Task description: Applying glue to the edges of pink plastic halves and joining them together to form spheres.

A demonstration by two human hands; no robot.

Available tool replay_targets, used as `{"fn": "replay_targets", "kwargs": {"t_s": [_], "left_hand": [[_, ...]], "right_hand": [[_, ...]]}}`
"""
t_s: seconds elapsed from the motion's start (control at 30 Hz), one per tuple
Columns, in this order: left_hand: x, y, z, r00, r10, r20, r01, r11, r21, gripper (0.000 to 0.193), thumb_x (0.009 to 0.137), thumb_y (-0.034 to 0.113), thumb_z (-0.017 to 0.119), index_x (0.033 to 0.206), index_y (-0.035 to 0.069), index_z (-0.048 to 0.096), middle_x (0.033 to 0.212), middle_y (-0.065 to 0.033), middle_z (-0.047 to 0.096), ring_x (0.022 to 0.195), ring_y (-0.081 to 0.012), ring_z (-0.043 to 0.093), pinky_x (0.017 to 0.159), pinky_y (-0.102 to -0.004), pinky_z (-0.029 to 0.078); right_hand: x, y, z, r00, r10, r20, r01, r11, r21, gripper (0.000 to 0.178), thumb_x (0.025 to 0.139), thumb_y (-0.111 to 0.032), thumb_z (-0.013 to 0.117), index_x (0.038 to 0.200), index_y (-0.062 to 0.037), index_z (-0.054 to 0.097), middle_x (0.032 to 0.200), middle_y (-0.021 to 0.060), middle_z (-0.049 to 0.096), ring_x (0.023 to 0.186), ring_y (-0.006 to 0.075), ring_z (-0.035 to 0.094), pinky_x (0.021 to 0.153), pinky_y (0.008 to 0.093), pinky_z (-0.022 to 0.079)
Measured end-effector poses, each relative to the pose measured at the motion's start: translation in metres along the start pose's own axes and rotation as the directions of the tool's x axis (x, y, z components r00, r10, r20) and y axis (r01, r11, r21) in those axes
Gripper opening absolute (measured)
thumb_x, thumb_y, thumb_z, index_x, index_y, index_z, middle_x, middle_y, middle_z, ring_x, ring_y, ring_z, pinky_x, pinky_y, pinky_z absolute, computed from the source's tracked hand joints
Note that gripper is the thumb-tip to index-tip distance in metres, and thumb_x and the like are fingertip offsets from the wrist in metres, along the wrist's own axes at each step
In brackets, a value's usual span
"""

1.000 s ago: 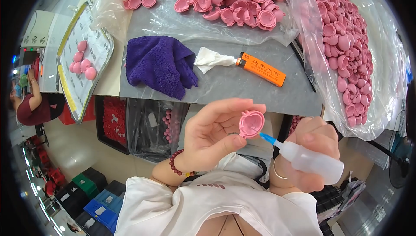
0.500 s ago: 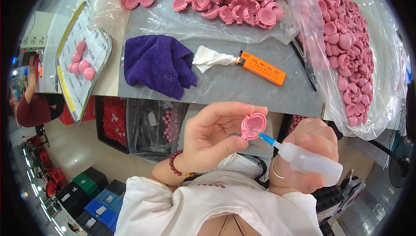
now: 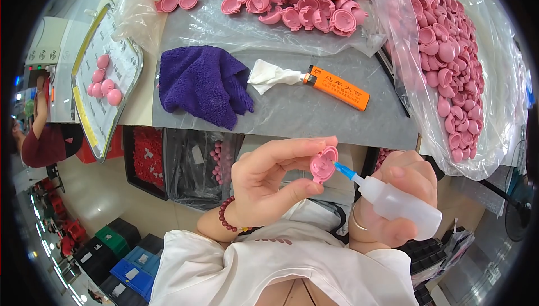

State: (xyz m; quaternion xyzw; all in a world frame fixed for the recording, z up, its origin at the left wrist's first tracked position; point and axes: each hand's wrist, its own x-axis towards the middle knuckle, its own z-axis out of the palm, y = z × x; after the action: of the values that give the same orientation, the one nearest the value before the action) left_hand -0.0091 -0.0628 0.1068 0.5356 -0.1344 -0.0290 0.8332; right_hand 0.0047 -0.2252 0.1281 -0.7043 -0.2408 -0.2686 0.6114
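Note:
Between thumb and fingers, my left hand (image 3: 266, 179) pinches a small pink plastic half-shell (image 3: 321, 167), its hollow side tilted toward the right. My right hand (image 3: 407, 191) is wrapped round a translucent white squeeze bottle (image 3: 401, 206). The bottle's blue needle tip (image 3: 343, 169) points left and up at the shell's right rim; whether it touches, I cannot tell. Beyond my hands, on the grey mat, lie a purple cloth (image 3: 205, 87), a crumpled white tissue (image 3: 271, 76) and an orange lighter (image 3: 338, 87) against the tissue's right end.
Heaps of pink half-shells (image 3: 300, 3) lie on plastic sheeting at the back, with more in a clear bag (image 3: 443, 53) on the right. A tray (image 3: 105, 112) at the left carries several pink balls (image 3: 98, 76). Black bins (image 3: 147, 185) stand below the table edge. Another person is at far left.
The pink shell has turned, showing its opening more edge-on. The bottle's tip has gone from inside the shell to its right rim. My left hand has shifted slightly left.

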Motion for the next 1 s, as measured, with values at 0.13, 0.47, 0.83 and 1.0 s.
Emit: {"fn": "replay_targets", "kwargs": {"t_s": [0.13, 0.47, 0.83, 1.0], "left_hand": [[-0.001, 0.0, 0.001, 0.992, 0.096, -0.085, -0.078, 0.977, 0.198, 0.038, 0.064, -0.007, 0.064, 0.1, -0.007, 0.052, 0.105, -0.0235, 0.052, 0.092, -0.0243, 0.056, 0.076, -0.0303, 0.048], [0.001, -0.015, -0.013, 0.942, 0.335, 0.02, -0.334, 0.942, -0.034, 0.034, 0.069, 0.0, 0.063, 0.1, 0.001, 0.047, 0.101, -0.0275, 0.053, 0.076, -0.0278, 0.06, 0.062, -0.0302, 0.048], [-0.003, -0.023, -0.011, 0.984, -0.023, 0.179, 0.163, 0.539, -0.826, 0.032, 0.079, 0.011, 0.055, 0.108, 0.006, 0.041, 0.101, -0.0238, 0.053, 0.07, -0.0254, 0.058, 0.053, -0.0314, 0.05], [0.002, -0.025, -0.004, 0.943, -0.204, 0.263, 0.333, 0.588, -0.737, 0.044, 0.078, 0.018, 0.058, 0.117, 0.008, 0.039, 0.101, -0.0186, 0.053, 0.069, -0.0231, 0.057, 0.056, -0.0315, 0.048]], "right_hand": [[-0.003, 0.001, 0.0, 0.999, 0.006, 0.034, -0.005, 1.0, -0.017, 0.062, 0.077, -0.055, 0.043, 0.086, 0.005, 0.056, 0.062, 0.0028, 0.038, 0.051, 0.0122, 0.034, 0.042, 0.0244, 0.02], [0.026, 0.048, -0.008, 0.926, 0.311, -0.215, -0.351, 0.918, -0.185, 0.028, 0.069, -0.006, 0.063, 0.094, 0.0034, 0.052, 0.083, 0.0089, 0.058, 0.074, 0.014, 0.057, 0.067, 0.0229, 0.044], [0.039, 0.034, -0.064, 0.956, 0.044, -0.29, -0.285, 0.382, -0.879, 0.028, 0.064, -0.01, 0.067, 0.089, -0.0014, 0.058, 0.085, 0.0052, 0.056, 0.083, 0.0176, 0.048, 0.076, 0.0304, 0.038], [0.034, 0.046, -0.101, 0.981, 0.181, -0.073, -0.079, 0.023, -0.997, 0.022, 0.067, -0.014, 0.065, 0.084, -0.0017, 0.06, 0.091, 0.0081, 0.053, 0.09, 0.0223, 0.043, 0.081, 0.0314, 0.034]]}}
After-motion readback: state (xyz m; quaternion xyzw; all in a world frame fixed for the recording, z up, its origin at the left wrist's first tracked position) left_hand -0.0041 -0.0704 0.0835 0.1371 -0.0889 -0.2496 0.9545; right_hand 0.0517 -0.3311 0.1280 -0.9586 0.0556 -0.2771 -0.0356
